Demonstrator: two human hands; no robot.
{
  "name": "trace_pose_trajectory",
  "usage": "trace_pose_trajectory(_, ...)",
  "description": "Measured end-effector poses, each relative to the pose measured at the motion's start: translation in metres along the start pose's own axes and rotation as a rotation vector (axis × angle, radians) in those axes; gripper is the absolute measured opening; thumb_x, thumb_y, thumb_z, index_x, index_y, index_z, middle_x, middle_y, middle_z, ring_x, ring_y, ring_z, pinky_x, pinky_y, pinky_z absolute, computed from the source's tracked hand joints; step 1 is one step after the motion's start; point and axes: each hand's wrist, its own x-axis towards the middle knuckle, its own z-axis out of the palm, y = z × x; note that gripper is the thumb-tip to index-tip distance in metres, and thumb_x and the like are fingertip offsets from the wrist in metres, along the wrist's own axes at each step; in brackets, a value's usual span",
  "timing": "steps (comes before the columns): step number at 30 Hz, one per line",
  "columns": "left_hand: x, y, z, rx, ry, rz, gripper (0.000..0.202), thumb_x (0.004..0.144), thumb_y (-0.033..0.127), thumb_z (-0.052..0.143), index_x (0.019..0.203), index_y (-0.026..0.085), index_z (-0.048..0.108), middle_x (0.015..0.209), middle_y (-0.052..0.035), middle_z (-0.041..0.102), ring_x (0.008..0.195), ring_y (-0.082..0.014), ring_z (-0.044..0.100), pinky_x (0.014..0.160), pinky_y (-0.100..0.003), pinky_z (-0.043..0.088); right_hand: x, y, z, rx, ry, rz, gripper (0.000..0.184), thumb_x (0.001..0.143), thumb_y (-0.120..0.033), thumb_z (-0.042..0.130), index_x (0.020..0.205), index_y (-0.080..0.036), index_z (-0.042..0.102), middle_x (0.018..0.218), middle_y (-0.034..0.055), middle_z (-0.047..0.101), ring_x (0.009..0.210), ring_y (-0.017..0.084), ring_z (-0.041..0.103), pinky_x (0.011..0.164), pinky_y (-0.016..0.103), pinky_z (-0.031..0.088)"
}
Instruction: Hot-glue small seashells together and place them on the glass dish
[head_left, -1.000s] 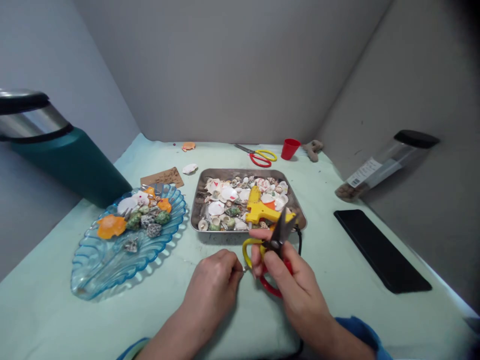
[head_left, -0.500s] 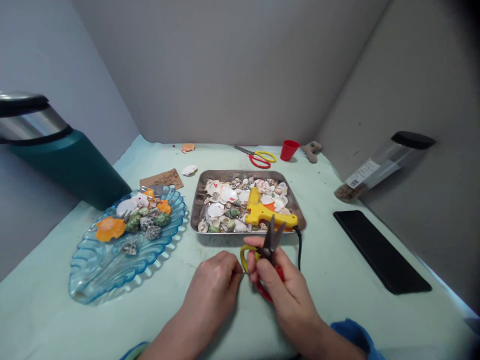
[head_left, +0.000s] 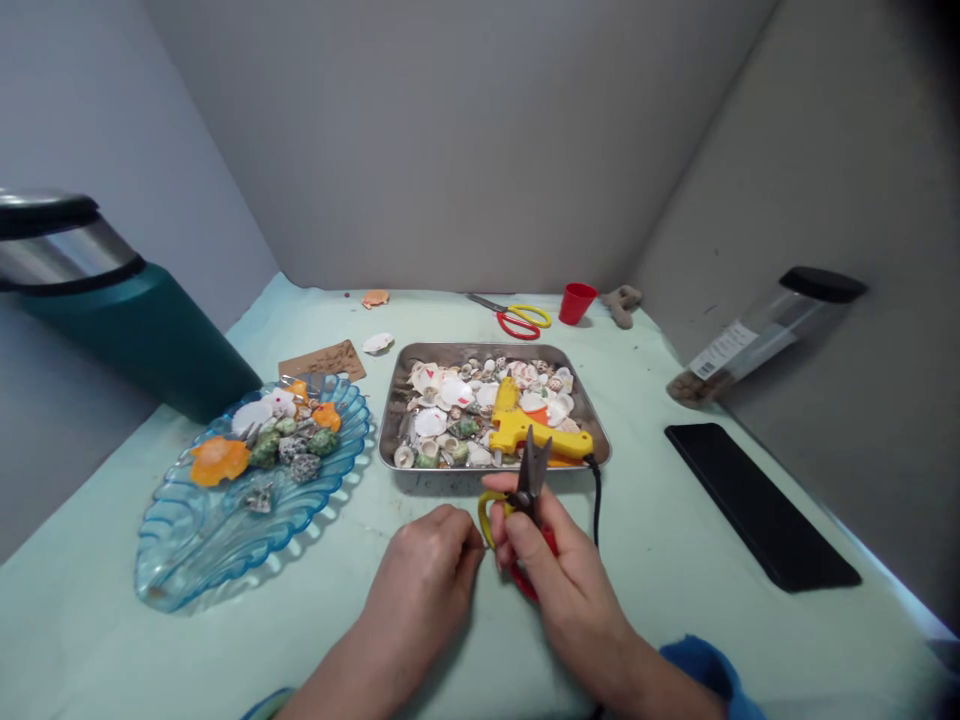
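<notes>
My right hand (head_left: 551, 570) grips small scissors (head_left: 529, 478) with yellow and red handles, blades pointing up and slightly apart. My left hand (head_left: 427, 575) is closed in a pinch beside it, its fingertips touching the right hand's; what it pinches is too small to make out. Both hands hover over the pale green table just in front of a metal tray (head_left: 393, 415) full of seashells. A yellow glue gun (head_left: 525, 425) lies in the tray, its black cord (head_left: 597, 495) running down past my right hand.
A blue glass shell-shaped dish (head_left: 217, 520) with shells sits left. A teal flask (head_left: 112, 310) lies at far left. Second scissors (head_left: 517, 315), a red cup (head_left: 578, 301), a black phone (head_left: 757, 505) and a clear jar (head_left: 757, 335) lie behind and right. A brown card (head_left: 322, 360) is near the dish.
My right hand has drawn the scissors slightly left and toward me, and the blades have turned more upright. My left hand has stayed pinched in place.
</notes>
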Motion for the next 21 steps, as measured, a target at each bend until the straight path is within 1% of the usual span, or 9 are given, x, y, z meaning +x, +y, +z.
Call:
trace_pose_trajectory(3,0.0009,0.0002,-0.0002,0.005,0.006,0.004,0.016,0.080,0.009,0.048,0.070,0.017,0.059,0.070,-0.0040,0.064,0.062,-0.0158,0.059,0.058,-0.025,0.039,-0.0005,0.0011,0.0001,0.024,0.053,-0.059,0.030,0.094,-0.042,0.041,0.117,-0.025,0.050,0.087,0.0016,0.055,0.073,0.014,0.048,0.070,0.027,0.043)
trace_pose_trajectory(7,0.0009,-0.0001,0.0002,0.028,0.009,0.015,0.019,0.082,0.010,0.046,0.069,0.017,0.058,0.069,-0.0041,0.064,0.060,-0.0160,0.059,0.056,-0.025,0.039,-0.0024,0.0021,0.0007,-0.010,0.007,-0.007,0.030,0.094,-0.041,0.042,0.116,-0.024,0.051,0.082,0.0011,0.053,0.067,0.013,0.048,0.064,0.027,0.043)
trace_pose_trajectory(8,0.0006,-0.0003,0.0004,0.026,0.008,0.019,0.019,0.082,0.010,0.046,0.069,0.017,0.058,0.069,-0.0041,0.064,0.060,-0.0159,0.059,0.056,-0.025,0.039,-0.0028,0.0018,0.0009,-0.011,0.013,-0.013,0.030,0.093,-0.041,0.042,0.115,-0.024,0.051,0.081,0.0009,0.053,0.066,0.013,0.048,0.064,0.027,0.043)
trace_pose_trajectory(10,-0.0002,-0.0007,0.0008,0.023,0.005,0.024,0.017,0.082,0.010,0.047,0.069,0.017,0.058,0.069,-0.0039,0.063,0.061,-0.0161,0.059,0.056,-0.025,0.039,-0.0032,0.0012,0.0016,0.003,0.059,-0.077,0.030,0.093,-0.042,0.041,0.114,-0.024,0.052,0.083,0.0017,0.054,0.070,0.014,0.049,0.069,0.028,0.044)
trace_pose_trajectory(12,-0.0010,-0.0012,0.0013,0.031,0.019,0.030,0.017,0.081,0.010,0.047,0.070,0.017,0.057,0.069,-0.0041,0.063,0.062,-0.0166,0.059,0.057,-0.025,0.039,-0.0029,0.0010,0.0023,0.001,0.078,-0.116,0.030,0.093,-0.042,0.042,0.114,-0.024,0.053,0.084,0.0026,0.055,0.072,0.015,0.050,0.069,0.028,0.044)
trace_pose_trajectory(15,-0.0015,-0.0019,0.0019,0.034,0.029,0.036,0.018,0.083,0.010,0.045,0.070,0.018,0.056,0.069,-0.0044,0.063,0.061,-0.0168,0.060,0.056,-0.025,0.040,-0.0017,0.0013,0.0026,-0.026,0.031,-0.034,0.029,0.093,-0.039,0.043,0.116,-0.023,0.052,0.080,0.0017,0.054,0.066,0.014,0.049,0.063,0.027,0.044)
trace_pose_trajectory(16,-0.0015,-0.0021,0.0020,0.029,0.028,0.036,0.018,0.083,0.010,0.045,0.070,0.018,0.056,0.069,-0.0043,0.063,0.061,-0.0166,0.059,0.056,-0.025,0.040,-0.0015,0.0011,0.0024,-0.026,0.033,-0.015,0.029,0.093,-0.039,0.043,0.116,-0.023,0.052,0.079,0.0014,0.054,0.065,0.013,0.048,0.063,0.027,0.044)
trace_pose_trajectory(19,-0.0014,-0.0026,0.0023,0.016,0.017,0.032,0.017,0.082,0.010,0.047,0.070,0.018,0.055,0.069,-0.0037,0.063,0.060,-0.0159,0.059,0.056,-0.025,0.040,-0.0016,0.0000,0.0012,0.017,0.080,-0.075,0.031,0.093,-0.042,0.041,0.117,-0.024,0.050,0.085,0.0019,0.054,0.071,0.014,0.049,0.070,0.028,0.044)
trace_pose_trajectory(21,-0.0013,-0.0027,0.0024,0.018,0.015,0.031,0.016,0.082,0.010,0.047,0.070,0.017,0.055,0.069,-0.0036,0.062,0.060,-0.0159,0.058,0.056,-0.025,0.039,-0.0013,-0.0003,0.0007,0.033,0.079,-0.088,0.031,0.094,-0.042,0.041,0.117,-0.024,0.050,0.085,0.0016,0.053,0.072,0.014,0.049,0.071,0.028,0.044)
